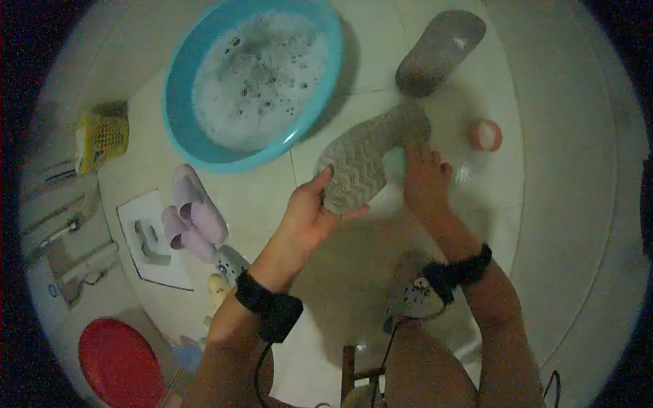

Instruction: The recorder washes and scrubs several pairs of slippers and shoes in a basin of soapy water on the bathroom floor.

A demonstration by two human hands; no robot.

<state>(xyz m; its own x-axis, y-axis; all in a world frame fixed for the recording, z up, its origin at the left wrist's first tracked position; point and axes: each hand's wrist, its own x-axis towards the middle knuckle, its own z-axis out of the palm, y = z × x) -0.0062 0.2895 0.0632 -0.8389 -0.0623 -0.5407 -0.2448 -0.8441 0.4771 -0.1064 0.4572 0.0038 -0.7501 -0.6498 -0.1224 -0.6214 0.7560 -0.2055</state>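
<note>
The grey slipper is positioned below and right of the blue basin, zigzag-treaded sole facing up. Left hand: grasping the near end, thumb on the sole. Right hand: at the far end; grip cannot be determined. Second slipper: right of the basin (pale insole patch; label or glare, unclear).

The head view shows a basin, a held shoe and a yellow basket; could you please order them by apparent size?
1. Basin, clearly largest
2. Shoe
3. Basket, smallest
</note>
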